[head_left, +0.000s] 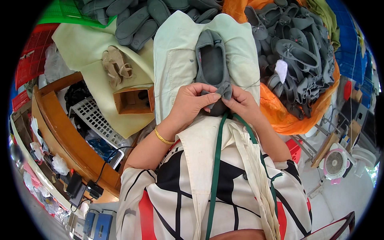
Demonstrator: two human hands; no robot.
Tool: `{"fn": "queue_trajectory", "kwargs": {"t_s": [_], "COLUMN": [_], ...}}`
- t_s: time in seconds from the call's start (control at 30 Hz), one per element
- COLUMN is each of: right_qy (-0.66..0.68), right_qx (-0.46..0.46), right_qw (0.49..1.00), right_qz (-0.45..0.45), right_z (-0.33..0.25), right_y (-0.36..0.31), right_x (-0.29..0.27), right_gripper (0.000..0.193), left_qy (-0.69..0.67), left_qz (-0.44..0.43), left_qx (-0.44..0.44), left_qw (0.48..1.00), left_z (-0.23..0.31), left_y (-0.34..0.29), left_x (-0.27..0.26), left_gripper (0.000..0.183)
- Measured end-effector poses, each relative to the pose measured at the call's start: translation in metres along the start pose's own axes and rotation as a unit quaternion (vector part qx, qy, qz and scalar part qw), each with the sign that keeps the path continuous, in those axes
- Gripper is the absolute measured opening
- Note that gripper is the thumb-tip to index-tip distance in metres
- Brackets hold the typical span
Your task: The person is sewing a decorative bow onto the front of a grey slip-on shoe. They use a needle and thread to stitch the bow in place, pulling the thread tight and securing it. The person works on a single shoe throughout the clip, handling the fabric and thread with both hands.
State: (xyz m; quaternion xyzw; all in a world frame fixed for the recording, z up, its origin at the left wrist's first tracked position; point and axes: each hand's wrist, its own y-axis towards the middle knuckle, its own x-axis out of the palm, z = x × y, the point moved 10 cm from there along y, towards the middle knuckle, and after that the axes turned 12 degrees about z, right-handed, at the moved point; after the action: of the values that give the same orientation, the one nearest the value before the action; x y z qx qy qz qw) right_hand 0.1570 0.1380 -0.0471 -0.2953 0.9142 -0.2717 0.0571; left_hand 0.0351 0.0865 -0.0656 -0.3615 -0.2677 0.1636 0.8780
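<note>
A grey fabric slip-on shoe lies on the pale cloth over my lap, its toe end toward me. At that end sits a small grey fabric bow. My left hand pinches the bow's left side with thumb and fingers. From the other side, my right hand grips it between thumb and fingers. Thin dark thread runs out past my right hand, and a fine strand also shows left of my left hand. Whether a needle is in my fingers is hidden.
An orange sack heaped with grey shoes stands at right. More grey shoes lie at far left, near beige sandals and an open cardboard box. A wooden desk is at left, a fan at right.
</note>
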Motion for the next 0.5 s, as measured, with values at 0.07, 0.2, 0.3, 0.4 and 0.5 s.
{"fn": "queue_trajectory", "kwargs": {"t_s": [0.07, 0.2, 0.3, 0.4, 0.5], "right_qy": [-0.002, -0.007, -0.008, 0.016, 0.007], "right_qx": [-0.014, -0.007, -0.024, 0.062, 0.102], "right_qw": [1.0, 0.999, 0.999, 0.998, 0.995], "right_qz": [-0.017, -0.041, -0.036, -0.023, 0.009], "right_z": [0.004, 0.01, 0.006, 0.013, 0.011], "right_y": [0.002, 0.003, 0.005, 0.003, -0.001], "right_x": [-0.003, -0.006, -0.005, -0.004, 0.002], "right_gripper": [0.016, 0.018, 0.016, 0.013, 0.011], "left_qy": [0.0, 0.011, 0.018, 0.035, 0.046], "left_qz": [-0.001, 0.005, 0.005, 0.002, 0.005], "left_qx": [-0.002, -0.004, -0.004, -0.006, -0.019], "left_qw": [1.0, 1.0, 1.0, 0.999, 0.999], "left_z": [-0.001, -0.001, -0.001, 0.001, 0.0], "left_y": [0.0, 0.0, 0.0, 0.0, 0.001], "left_x": [0.0, 0.0, -0.001, -0.001, -0.003], "left_gripper": [0.018, 0.017, 0.016, 0.016, 0.017]}}
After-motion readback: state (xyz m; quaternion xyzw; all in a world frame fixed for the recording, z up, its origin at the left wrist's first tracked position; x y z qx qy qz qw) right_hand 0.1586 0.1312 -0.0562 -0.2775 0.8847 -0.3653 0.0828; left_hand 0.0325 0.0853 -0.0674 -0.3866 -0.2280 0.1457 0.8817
